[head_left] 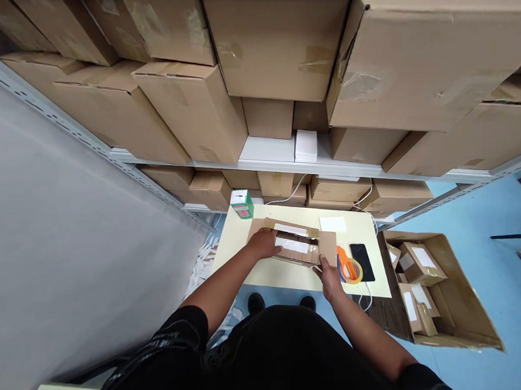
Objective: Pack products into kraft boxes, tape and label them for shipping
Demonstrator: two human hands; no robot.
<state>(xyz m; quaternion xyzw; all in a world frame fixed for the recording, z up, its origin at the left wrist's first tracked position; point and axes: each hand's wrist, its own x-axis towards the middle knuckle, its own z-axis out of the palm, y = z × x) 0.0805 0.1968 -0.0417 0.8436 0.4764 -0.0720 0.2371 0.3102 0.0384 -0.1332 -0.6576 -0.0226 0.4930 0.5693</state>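
Observation:
A small brown cardboard box [298,257] is held above the pale table [234,258], its end flaps sticking out and a dark gap running between the top flaps. White labels and shiny tape lie along both edges of that gap. My left hand [264,244] grips the box's left end, with fingers over the flap. At the near right corner my right hand [329,277] is closed on the cardboard, thumb on the side flap. Just right of the box lie an orange tape dispenser [346,264] and a black phone [362,262].
A green-and-white carton [242,204] stands at the table's back left; white paper [333,223] lies at the back. Shelves of cardboard boxes [274,43] rise ahead. On the floor at right, a large open carton [470,302] holds several small boxes. White cables trail off the table.

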